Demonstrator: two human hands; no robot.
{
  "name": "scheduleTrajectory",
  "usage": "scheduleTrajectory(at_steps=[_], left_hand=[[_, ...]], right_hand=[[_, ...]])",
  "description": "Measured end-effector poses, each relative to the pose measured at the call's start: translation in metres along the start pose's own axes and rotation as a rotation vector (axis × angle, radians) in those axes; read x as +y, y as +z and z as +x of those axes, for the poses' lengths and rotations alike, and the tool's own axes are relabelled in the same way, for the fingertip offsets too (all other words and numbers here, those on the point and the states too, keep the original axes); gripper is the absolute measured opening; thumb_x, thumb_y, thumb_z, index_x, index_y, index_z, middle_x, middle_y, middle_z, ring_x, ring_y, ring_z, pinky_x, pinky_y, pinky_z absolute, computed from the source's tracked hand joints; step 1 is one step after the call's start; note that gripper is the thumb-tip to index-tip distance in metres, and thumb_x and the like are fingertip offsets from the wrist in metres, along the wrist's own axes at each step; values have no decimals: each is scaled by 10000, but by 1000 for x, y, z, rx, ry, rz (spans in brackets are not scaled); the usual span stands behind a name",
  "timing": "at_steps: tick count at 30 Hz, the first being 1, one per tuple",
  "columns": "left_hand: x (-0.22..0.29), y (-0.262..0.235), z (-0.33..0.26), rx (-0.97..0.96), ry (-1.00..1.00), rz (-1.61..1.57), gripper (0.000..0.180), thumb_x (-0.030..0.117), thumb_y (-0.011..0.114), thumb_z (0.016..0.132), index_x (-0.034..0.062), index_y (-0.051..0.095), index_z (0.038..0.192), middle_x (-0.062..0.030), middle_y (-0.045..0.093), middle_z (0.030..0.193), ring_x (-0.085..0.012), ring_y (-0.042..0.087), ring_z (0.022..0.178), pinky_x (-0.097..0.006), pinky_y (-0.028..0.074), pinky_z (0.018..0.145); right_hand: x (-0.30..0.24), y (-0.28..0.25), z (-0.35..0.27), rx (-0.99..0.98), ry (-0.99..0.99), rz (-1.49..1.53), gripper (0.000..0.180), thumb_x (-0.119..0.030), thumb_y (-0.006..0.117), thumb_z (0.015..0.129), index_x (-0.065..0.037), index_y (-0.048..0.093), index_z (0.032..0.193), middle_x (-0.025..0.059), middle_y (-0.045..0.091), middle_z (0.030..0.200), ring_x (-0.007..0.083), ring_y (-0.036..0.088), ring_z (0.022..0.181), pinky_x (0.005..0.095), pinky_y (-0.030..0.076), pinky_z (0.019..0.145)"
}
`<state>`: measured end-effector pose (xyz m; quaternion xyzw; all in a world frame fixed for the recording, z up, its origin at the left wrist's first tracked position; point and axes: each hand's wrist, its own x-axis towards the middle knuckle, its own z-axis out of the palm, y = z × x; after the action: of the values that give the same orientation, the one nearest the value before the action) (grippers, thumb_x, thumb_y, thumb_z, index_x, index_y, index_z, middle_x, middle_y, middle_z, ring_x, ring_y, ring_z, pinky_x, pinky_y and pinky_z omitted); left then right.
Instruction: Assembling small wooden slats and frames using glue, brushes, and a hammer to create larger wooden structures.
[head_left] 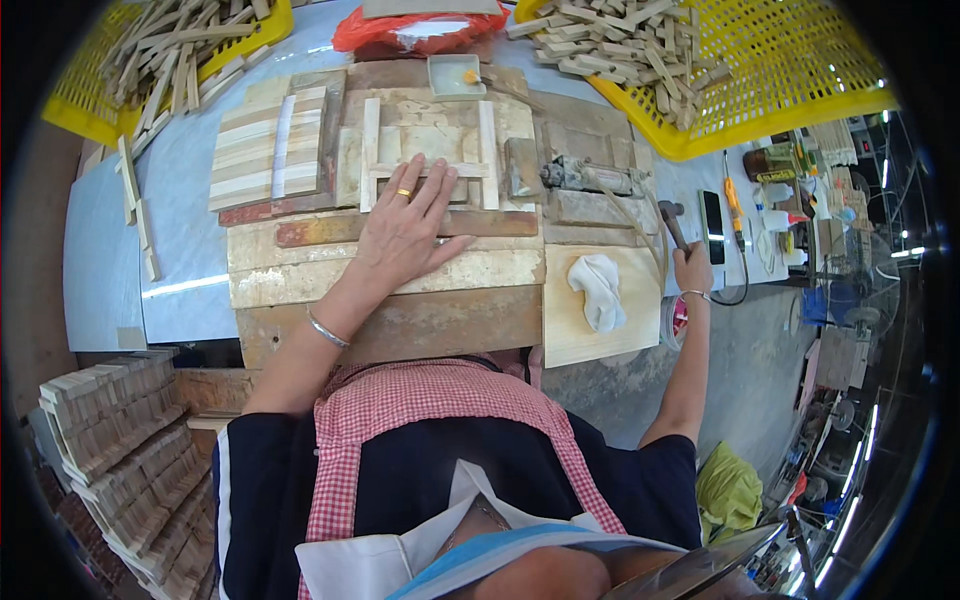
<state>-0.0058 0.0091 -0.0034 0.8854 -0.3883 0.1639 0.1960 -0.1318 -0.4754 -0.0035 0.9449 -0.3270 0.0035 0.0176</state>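
Note:
My left hand (408, 228) lies flat with fingers spread on a small frame of pale wooden strips (425, 150), which sits in a worn wooden jig (390, 270) at the middle of the bench. A ring is on one finger and a bangle on the wrist. My right hand (690, 270) reaches out to the right and is closed around the handle of a hammer (672, 222), whose head points up and away. A white rag (598, 288) lies on a pale board between the two hands.
Yellow crates of short wooden strips stand at the back left (240, 45) and back right (780, 70). A stack of flat slats (265, 150) lies left of the jig. A metal clamp (590, 178), a small glue dish (455, 75), a phone (712, 225) and stacked wood (120, 450) are around.

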Motion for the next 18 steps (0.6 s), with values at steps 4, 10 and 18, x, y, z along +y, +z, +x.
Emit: scheduleTrajectory(at_steps=[4, 10, 18], left_hand=[[1, -3, 2, 3, 10, -26, 743, 447, 657, 786, -44, 451, 1304, -191, 482, 1307, -339, 429, 1248, -459, 324, 1073], [-2, 1, 0, -24, -1, 27, 781, 466, 644, 793, -43, 414, 1339, -202, 472, 1332, -333, 448, 1234, -459, 318, 1076], [0, -1, 1, -47, -7, 19, 779, 461, 644, 795, -44, 412, 1341, -204, 464, 1342, -336, 442, 1247, -458, 312, 1079]], right_hand=[[-29, -41, -26, 168, -50, 39, 323, -335, 556, 903, -26, 527, 991, 197, 628, 931, 383, 615, 863, 458, 481, 719], [-111, -93, -71, 369, -345, 396, 289, -192, 500, 949, -25, 516, 1184, 226, 628, 981, 390, 614, 886, 441, 484, 712], [-221, -78, -109, 241, -725, 677, 315, -133, 502, 944, -20, 519, 1238, 164, 621, 836, 281, 646, 749, 361, 503, 633]])
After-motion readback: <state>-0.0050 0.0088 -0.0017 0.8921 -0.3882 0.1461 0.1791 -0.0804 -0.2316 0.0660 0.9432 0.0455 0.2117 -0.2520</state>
